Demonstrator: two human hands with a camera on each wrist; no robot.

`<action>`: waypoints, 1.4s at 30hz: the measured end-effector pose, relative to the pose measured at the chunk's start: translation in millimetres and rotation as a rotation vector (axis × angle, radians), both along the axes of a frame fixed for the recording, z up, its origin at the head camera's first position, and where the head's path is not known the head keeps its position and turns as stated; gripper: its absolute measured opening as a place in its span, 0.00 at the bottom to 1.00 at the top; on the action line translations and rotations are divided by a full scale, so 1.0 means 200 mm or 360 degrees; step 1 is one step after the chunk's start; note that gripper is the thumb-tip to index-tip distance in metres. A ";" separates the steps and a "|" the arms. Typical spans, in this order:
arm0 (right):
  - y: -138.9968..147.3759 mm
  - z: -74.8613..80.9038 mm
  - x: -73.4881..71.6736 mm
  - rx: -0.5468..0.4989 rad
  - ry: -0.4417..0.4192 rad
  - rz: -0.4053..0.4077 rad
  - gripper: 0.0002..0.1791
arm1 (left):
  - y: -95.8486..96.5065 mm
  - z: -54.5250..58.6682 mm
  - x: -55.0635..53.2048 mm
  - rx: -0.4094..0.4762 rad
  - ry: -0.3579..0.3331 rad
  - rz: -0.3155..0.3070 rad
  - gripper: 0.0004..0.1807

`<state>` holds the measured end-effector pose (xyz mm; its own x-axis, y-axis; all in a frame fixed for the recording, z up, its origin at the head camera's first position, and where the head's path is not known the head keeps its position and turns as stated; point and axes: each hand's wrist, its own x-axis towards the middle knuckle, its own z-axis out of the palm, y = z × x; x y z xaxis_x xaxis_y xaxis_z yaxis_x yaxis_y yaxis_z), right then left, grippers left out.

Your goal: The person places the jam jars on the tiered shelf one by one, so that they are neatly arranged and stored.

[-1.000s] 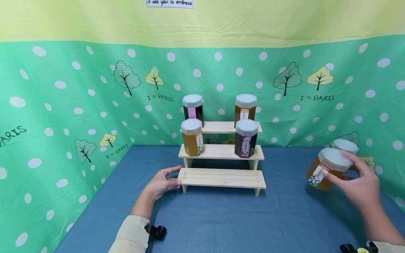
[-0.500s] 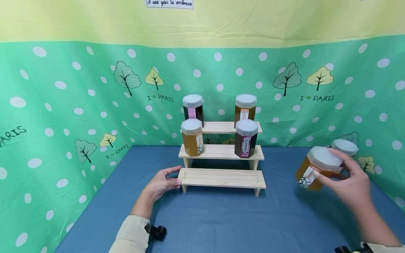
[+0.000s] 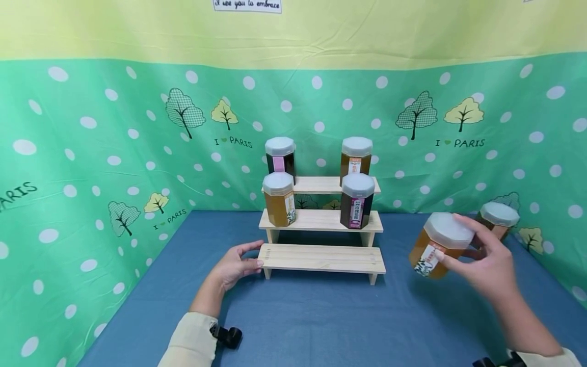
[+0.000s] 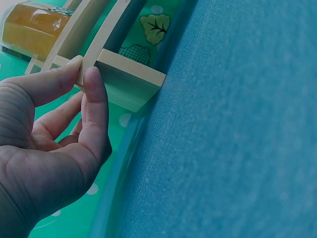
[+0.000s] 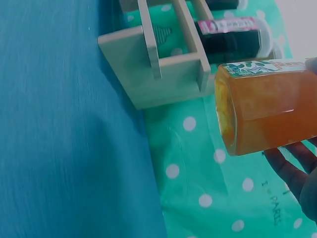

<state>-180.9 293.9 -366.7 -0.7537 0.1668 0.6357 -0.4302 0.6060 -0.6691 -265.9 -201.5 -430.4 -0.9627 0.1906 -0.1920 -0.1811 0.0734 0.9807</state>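
Note:
My right hand (image 3: 488, 262) grips an amber honey jar (image 3: 438, 245) by its upper part, near the white lid. The jar is tilted and held over the table, right of a three-step wooden display rack (image 3: 321, 259). In the right wrist view, the jar's amber side (image 5: 267, 111) fills the right part, with fingers beneath it. My left hand (image 3: 236, 267) pinches the left end of the rack's lowest step between thumb and fingers, as the left wrist view also shows at the wooden board (image 4: 89, 62). That lowest step carries nothing.
On the middle step stand an amber jar (image 3: 278, 201) and a dark jar (image 3: 356, 204). The top step holds a dark jar (image 3: 281, 155) and an amber-brown jar (image 3: 355, 159). Another jar (image 3: 499, 218) stands at the back right, partly behind my right hand. A green curtain (image 3: 321, 112) hangs behind.
My right hand has carried the honey jar leftward, towards the rack, uncovering more of the jar at the back right. The left hand has stayed on the lowest step.

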 end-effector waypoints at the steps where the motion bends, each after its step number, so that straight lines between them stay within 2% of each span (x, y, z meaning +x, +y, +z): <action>1: -0.01 0.00 0.00 0.0002 0.0012 0.0022 0.46 | 0.00 0.00 0.00 0.0000 -0.0001 0.0002 0.35; 13: -0.18 0.00 -0.03 0.0050 0.0044 0.0234 0.48 | 0.00 0.00 0.00 0.0008 -0.0003 -0.0002 0.35; 24: -0.30 0.00 -0.06 0.0116 0.0023 0.0354 0.47 | 0.01 0.00 0.00 0.0007 0.0000 -0.0002 0.35; 31: -0.38 0.00 -0.09 0.0148 -0.0019 0.0424 0.47 | 0.00 0.00 0.00 -0.0001 -0.0002 0.0002 0.35; 42: -0.52 0.01 -0.12 0.0098 -0.0115 0.0547 0.45 | 0.00 -0.01 0.00 0.0010 0.0005 -0.0009 0.35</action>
<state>-205.1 189.1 -365.1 -0.8024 -0.1413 0.5799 -0.5690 0.4741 -0.6719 -266.9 -201.3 -431.6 -0.9621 0.1975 -0.1879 -0.1777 0.0682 0.9817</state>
